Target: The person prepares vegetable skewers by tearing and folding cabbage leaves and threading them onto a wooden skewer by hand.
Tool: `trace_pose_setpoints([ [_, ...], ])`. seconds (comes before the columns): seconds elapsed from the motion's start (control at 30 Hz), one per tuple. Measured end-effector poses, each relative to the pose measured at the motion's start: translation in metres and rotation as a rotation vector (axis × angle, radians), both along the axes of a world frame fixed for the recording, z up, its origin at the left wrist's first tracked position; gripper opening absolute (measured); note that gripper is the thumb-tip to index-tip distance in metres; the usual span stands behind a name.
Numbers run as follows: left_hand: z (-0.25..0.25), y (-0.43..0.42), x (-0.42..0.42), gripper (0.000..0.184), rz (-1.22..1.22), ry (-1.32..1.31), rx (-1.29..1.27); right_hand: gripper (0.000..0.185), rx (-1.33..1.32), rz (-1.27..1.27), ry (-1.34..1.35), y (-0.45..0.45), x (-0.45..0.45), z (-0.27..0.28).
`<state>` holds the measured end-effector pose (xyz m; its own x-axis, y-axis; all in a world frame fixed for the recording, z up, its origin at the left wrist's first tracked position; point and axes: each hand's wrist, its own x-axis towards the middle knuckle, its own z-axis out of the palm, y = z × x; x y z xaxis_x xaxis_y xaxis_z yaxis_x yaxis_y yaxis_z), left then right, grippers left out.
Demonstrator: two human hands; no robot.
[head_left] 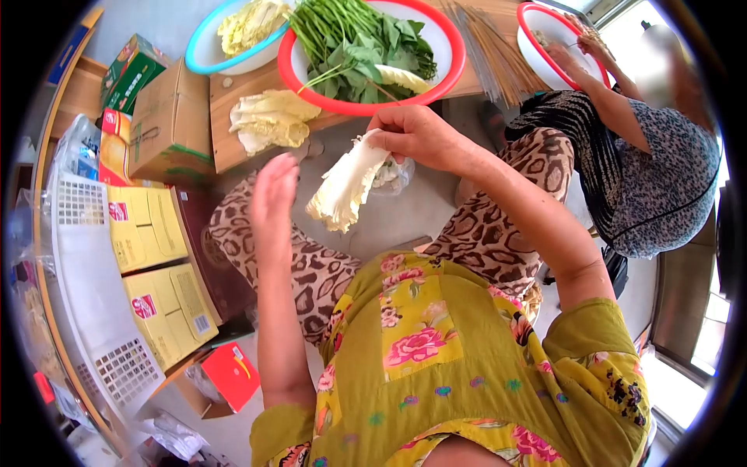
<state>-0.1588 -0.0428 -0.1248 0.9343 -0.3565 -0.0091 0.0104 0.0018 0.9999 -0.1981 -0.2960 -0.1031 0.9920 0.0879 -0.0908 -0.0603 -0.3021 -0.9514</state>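
Observation:
My right hand [414, 138] pinches a pale napa cabbage leaf [350, 187] by its upper end, and the leaf hangs down over the floor between my knees. A thin stick seems to show just above these fingers, against the bowl's rim. To the left of the leaf, my left hand [274, 191] is raised with its fingers stretched out, and nothing is in it. More napa cabbage leaves [268, 121] lie on the wooden table edge beyond it. Past my right hand, a red-rimmed bowl [289, 66] holds leafy green stems and a cabbage piece.
A blue-rimmed basin [196, 62] holds cabbage. Bundled thin skewers [498, 58] lie on the table [226, 148]. At right, a seated person [661, 171] works over another red-rimmed basin [537, 15]. Cardboard boxes [171, 311] and a white plastic rack [101, 288] line the left side.

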Motion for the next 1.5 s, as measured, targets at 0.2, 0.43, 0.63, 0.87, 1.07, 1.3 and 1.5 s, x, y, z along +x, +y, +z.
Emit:
trace_pose_setpoints([
  [0.2, -0.012, -0.026, -0.005, 0.025, -0.482, 0.149, 0.121, 0.015, -0.096, 0.148, 0.105, 0.023, -0.017, 0.006],
  [0.43, -0.027, -0.023, -0.017, 0.020, -0.578, 0.186, 0.228, 0.017, -0.094, 0.302, 0.203, 0.018, -0.026, -0.008],
  [0.63, -0.016, -0.023, -0.023, 0.022, -0.654, 0.130, 0.356, 0.019, -0.125, 0.417, 0.356, 0.018, -0.028, -0.012],
  [0.87, -0.016, -0.025, -0.027, 0.025, -0.693, 0.149, 0.369, 0.018, 0.057, 0.416, 0.408, 0.015, -0.036, -0.026],
  [1.07, -0.016, -0.025, -0.027, 0.027, -0.712, 0.126, 0.399, 0.016, 0.215, 0.394, 0.467, 0.013, -0.040, -0.033],
  [1.3, -0.021, -0.025, -0.033, 0.027, -0.718, 0.103, 0.342, 0.012, 0.386, 0.412, 0.518, 0.008, -0.045, -0.043],
  [1.5, -0.022, -0.027, -0.035, 0.025, -0.714, 0.107, 0.305, 0.011, 0.504, 0.389, 0.541, 0.008, -0.049, -0.044],
])
